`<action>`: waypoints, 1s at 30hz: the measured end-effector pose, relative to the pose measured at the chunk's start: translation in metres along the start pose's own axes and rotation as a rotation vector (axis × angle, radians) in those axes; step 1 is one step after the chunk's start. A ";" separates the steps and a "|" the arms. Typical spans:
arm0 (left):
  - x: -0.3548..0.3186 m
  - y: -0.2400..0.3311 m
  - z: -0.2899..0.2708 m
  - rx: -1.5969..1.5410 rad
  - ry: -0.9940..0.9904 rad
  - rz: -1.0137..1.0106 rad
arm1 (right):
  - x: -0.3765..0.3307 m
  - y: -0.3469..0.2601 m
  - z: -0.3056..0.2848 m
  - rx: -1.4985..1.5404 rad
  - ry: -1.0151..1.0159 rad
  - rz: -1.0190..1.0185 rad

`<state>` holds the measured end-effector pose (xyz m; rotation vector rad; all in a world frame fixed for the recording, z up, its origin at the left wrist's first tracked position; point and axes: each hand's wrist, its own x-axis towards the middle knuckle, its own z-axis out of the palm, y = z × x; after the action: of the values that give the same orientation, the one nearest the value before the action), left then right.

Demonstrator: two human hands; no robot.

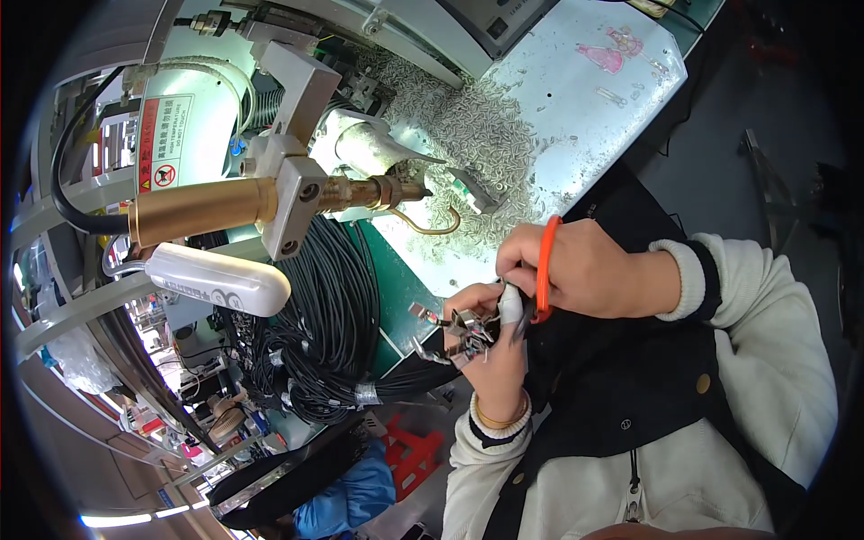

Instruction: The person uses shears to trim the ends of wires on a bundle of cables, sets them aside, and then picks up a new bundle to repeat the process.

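Note:
My left hand point(495, 364) is closed around a bunch of black cable ends with silver metal connectors point(468, 335) and thin coloured wires. A white covering point(511, 304) wraps its thumb. Just above and to the right, my right hand point(580, 268) is closed, its fingertips close to the left thumb and the cables. An orange loop-handled tool point(546, 270) lies across the right hand's fingers; its working end is hidden, so I cannot tell its exact kind. Ahead of both hands, a brass soldering head point(207, 211) points toward a small metal fixture point(475, 191).
Small metal pieces point(486, 135) are strewn across the pale bench top point(576, 108). Coiled black cables point(315, 315) hang at the left beside a white tube-shaped part point(216, 279). A red stool point(414, 459) and a person in blue point(346, 499) are at lower left.

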<state>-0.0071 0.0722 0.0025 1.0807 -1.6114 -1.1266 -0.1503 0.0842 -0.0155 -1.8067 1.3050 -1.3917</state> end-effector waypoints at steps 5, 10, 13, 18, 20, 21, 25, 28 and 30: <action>-0.007 0.003 0.005 0.042 0.117 0.012 | 0.002 -0.013 -0.008 0.234 -0.082 0.298; -0.005 0.001 0.000 0.200 0.017 0.141 | -0.001 -0.013 -0.006 0.216 -0.012 0.236; -0.004 0.004 0.001 -0.076 0.094 -0.165 | 0.001 -0.010 -0.007 0.405 -0.093 0.506; 0.000 0.007 -0.005 -0.228 0.110 -0.290 | 0.005 -0.013 -0.008 0.598 -0.031 0.473; 0.002 0.011 -0.007 -0.409 0.075 -0.353 | 0.008 -0.013 -0.021 0.309 -0.152 0.436; 0.003 0.012 -0.007 -0.408 0.075 -0.353 | 0.008 -0.013 -0.024 0.164 -0.210 0.415; 0.005 0.012 -0.006 -0.435 0.077 -0.332 | -0.002 -0.003 -0.022 -0.174 -0.251 0.247; 0.008 0.013 -0.001 -0.281 0.111 -0.305 | 0.001 -0.007 -0.020 -0.217 -0.295 0.297; 0.010 0.013 -0.002 -0.320 0.097 -0.319 | 0.000 -0.008 -0.018 -0.237 -0.317 0.323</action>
<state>-0.0102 0.0648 0.0174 1.1805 -1.1581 -1.4599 -0.1639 0.0897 -0.0027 -1.7742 1.5497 -0.7729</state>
